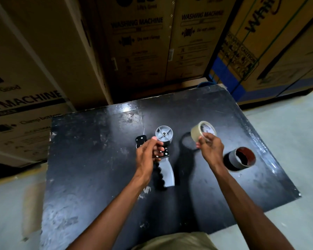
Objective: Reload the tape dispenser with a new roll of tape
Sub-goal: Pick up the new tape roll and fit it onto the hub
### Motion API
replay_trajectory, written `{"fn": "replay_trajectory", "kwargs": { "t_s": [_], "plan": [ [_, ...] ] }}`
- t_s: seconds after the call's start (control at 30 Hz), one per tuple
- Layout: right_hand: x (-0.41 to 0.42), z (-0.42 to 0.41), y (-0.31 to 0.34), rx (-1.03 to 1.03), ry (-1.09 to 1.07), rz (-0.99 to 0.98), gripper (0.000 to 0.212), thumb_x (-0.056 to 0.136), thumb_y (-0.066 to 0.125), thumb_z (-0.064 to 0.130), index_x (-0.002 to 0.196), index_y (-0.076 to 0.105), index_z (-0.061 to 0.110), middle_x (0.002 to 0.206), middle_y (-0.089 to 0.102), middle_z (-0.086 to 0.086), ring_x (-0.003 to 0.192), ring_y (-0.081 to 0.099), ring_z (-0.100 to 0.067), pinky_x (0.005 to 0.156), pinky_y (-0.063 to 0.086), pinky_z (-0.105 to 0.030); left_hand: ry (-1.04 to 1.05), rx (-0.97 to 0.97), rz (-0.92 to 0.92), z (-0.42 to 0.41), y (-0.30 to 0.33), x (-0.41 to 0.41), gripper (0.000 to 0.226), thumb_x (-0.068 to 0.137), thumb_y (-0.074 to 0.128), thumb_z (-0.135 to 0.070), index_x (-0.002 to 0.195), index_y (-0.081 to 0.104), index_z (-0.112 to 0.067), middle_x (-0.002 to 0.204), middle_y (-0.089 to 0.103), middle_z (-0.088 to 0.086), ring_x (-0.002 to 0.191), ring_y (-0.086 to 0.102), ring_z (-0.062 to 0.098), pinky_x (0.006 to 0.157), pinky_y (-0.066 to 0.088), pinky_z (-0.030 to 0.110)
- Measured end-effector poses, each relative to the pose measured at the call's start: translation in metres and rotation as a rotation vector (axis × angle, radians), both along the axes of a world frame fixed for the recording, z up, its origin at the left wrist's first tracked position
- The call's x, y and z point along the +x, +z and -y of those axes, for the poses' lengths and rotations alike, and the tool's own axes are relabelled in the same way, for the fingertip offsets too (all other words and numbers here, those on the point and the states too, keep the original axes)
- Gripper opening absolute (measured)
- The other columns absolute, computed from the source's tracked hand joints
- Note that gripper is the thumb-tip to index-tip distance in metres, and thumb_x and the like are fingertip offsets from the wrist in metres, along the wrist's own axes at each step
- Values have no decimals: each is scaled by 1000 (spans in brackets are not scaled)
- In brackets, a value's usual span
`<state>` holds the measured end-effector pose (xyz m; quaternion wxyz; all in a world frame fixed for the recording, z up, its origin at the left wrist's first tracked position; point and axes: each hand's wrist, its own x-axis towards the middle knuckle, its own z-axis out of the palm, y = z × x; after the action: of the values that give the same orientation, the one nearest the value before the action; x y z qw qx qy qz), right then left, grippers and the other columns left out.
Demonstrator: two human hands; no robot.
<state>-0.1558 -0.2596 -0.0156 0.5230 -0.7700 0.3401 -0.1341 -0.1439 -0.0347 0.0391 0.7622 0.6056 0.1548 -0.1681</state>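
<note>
You're about halfway, I'd say. The tape dispenser (pixel 161 156) lies on the black bench (pixel 98 168) with its grey hub (pixel 164 133) bare, so the old roll looks to be off already; my guess is it's the nearly spent roll (pixel 239 158) sitting well to the right of the dispenser. Your left hand (pixel 148 152) is curled round the dispenser's frame just below the hub, steadying it. Your right hand (pixel 210 147) pinches the new clear roll (pixel 203 131) in the air, just right of the hub and not on it yet. Still left: seat the roll, then thread the tape end.
</note>
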Motion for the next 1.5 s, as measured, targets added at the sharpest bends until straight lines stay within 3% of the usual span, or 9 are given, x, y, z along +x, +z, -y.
{"fn": "replay_trajectory", "kwargs": {
  "t_s": [0.2, 0.37, 0.53, 0.7, 0.8, 1.0, 1.3, 1.4, 1.5],
  "plan": [
    [-23, -52, 60, 264, 141, 148, 19, 97, 64, 0, 101, 68, 18, 76, 73, -2, 55, 71, -7, 58, 60, -20, -101, 91, 242, 8, 8, -3, 38, 80, 81, -27, 115, 72, -17, 105, 74, -1, 84, 66, 10, 75, 56, 25],
    [-41, -87, 101, 385, 313, 198, 10, 98, 67, 10, 99, 76, 13, 75, 76, -2, 63, 70, -13, 60, 60, -25, -205, 210, 446, 4, 16, 6, 66, 74, 81, -48, 135, 58, -42, 137, 56, -7, 123, 57, 6, 94, 54, 26],
    [-50, -101, 118, 416, 380, 206, 16, 99, 62, 3, 99, 77, 10, 76, 76, -1, 61, 69, -15, 55, 58, -27, -187, 101, 462, 0, 27, 3, 45, 89, 74, -20, 132, 64, -20, 128, 62, 13, 104, 65, 7, 80, 52, 16],
    [-49, -101, 123, 401, 398, 172, 30, 94, 65, -2, 80, 78, 21, 68, 73, -2, 55, 66, -15, 50, 56, -25, -87, 54, 453, -6, 31, -1, 32, 91, 71, -17, 122, 69, -26, 126, 67, 8, 112, 67, 14, 85, 53, 20],
    [-49, -99, 132, 436, 451, 92, 16, 88, 67, 24, 76, 73, 17, 65, 64, -4, 49, 57, -12, 42, 44, -23, -44, 67, 514, -8, 39, -7, 31, 88, 73, -8, 118, 70, -15, 125, 67, 13, 111, 66, 7, 87, 51, 16],
    [-51, -104, 133, 522, 491, -143, 62, 97, 46, 65, 96, 73, 10, 68, 69, 3, 61, 62, -11, 59, 50, -26, -132, 65, 677, -20, 40, -14, 40, 78, 77, -3, 117, 69, 0, 126, 66, 16, 123, 61, 15, 96, 50, 19],
    [-51, -103, 115, 496, 612, -3, 26, 104, 57, 23, 111, 75, 6, 91, 73, -6, 79, 63, -15, 71, 53, -28, -121, -237, 501, -26, 36, -19, 91, 61, 84, -7, 143, 46, -2, 144, 53, 18, 139, 49, 26, 102, 52, 37],
    [-51, -99, 114, 454, 672, 54, 26, 105, 55, 15, 118, 72, 0, 98, 72, -19, 83, 64, -18, 72, 55, -28, -24, -173, 437, -25, 33, -21, 89, 59, 79, -11, 143, 49, -11, 140, 55, 14, 131, 55, 20, 95, 54, 33],
    [-49, -98, 114, 429, 705, 98, 28, 104, 54, 12, 124, 69, -1, 107, 73, -24, 85, 63, -22, 72, 56, -29, 56, -81, 315, -22, 28, -22, 61, 71, 77, -20, 130, 61, -20, 118, 65, 8, 105, 65, 17, 82, 54, 30]
  ]
}}
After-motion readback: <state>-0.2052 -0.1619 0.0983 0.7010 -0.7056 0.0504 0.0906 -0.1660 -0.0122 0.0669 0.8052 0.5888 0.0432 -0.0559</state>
